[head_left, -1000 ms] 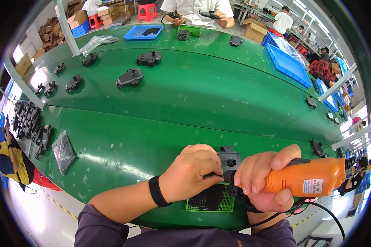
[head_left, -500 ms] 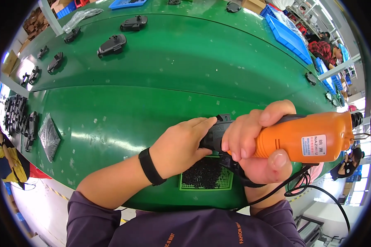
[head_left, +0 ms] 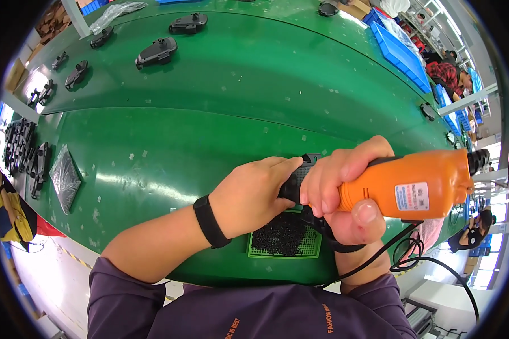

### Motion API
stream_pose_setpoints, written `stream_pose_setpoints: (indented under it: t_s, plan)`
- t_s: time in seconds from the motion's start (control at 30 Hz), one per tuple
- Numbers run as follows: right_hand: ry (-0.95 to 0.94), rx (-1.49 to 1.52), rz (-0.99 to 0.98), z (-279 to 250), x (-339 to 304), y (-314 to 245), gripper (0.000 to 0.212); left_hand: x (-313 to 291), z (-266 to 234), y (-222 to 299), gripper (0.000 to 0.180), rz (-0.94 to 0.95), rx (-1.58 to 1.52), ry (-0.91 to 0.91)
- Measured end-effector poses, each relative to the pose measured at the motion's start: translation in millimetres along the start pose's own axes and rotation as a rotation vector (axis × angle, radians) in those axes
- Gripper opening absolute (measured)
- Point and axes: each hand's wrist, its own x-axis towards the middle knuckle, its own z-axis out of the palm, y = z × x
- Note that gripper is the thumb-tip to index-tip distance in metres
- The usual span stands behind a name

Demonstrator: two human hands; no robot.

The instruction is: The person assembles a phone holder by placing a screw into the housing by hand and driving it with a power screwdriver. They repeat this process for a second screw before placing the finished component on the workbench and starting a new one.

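Observation:
My right hand [head_left: 350, 189] is wrapped round an orange electric screwdriver [head_left: 418, 183], which lies across the view with its cable end to the right. The driver's front end is hidden behind my fingers, close to a black plastic part [head_left: 297, 176]. My left hand [head_left: 258, 192] grips that part from the left, fingers over its top and thumb below. Under the hands sits a green mesh tray [head_left: 313, 248] with many small black screw-like pieces [head_left: 277, 234] in it. Whether the driver's tip touches the part cannot be seen.
Black plastic assemblies [head_left: 156, 52] lie scattered on the green table [head_left: 198, 147], with more stacked at its left edge. A clear plastic bag [head_left: 66, 179] lies near that stack. A black cable [head_left: 373, 268] hangs by my right forearm. Blue trays [head_left: 398, 56] and other people are farther right.
The screwdriver and my right hand have shifted slightly left, closer to my left hand. Both grips look the same, and the whole view has shifted a little.

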Motion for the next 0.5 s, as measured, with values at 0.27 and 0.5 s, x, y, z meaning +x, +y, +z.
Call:
stream_pose_setpoints:
  t_s: [0.27, 0.5]
  plan:
    - [-0.019, -0.008, -0.04, 0.9, -4.2, 7.2, 0.047, 1.8, 0.9, -1.9, 0.064, -0.018, 0.025, -0.001]
    - [0.029, 0.011, -0.035, 0.0, -3.7, 5.6, 0.056, 2.7, 0.7, -0.5, 0.063, -0.02, 0.02, 0.001]
